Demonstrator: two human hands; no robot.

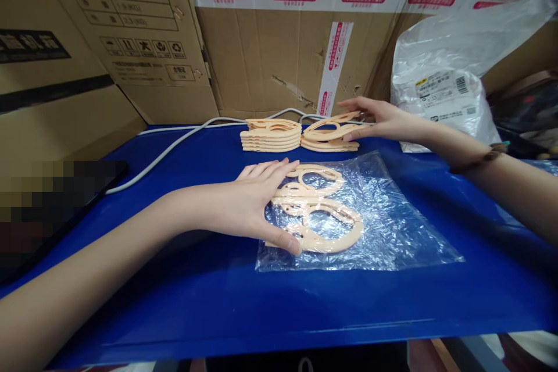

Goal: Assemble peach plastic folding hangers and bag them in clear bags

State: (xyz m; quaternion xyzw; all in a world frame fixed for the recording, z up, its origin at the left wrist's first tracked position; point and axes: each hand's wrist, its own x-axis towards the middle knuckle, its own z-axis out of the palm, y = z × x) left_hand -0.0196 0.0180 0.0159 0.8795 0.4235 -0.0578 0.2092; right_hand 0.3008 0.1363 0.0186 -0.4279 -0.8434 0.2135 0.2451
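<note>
My left hand (pixel 244 202) lies with fingers stretched out and thumb spread, across the left end of the beige plastic folding hangers (pixel 335 242). These hangers lie in a clear plastic bag (pixel 392 232), flat on the blue tabletop. Further back, my right hand (pixel 381 119) pinches a beige folding hanger (pixel 325 135) between thumb and fingers; its right side is raised and tilted. Beneath it are more hangers in a low pile (pixel 329 146). Touching that pile on the left is a neat stack of folding hangers (pixel 271 140).
Cardboard boxes (pixel 261 52) wall off the back and left of the blue table (pixel 209 302). A white cable (pixel 168 154) runs behind the stacks. At the back right stands a white plastic mailing bag (pixel 440 87). A dark, partly pixelated object (pixel 104 177) lies on the left.
</note>
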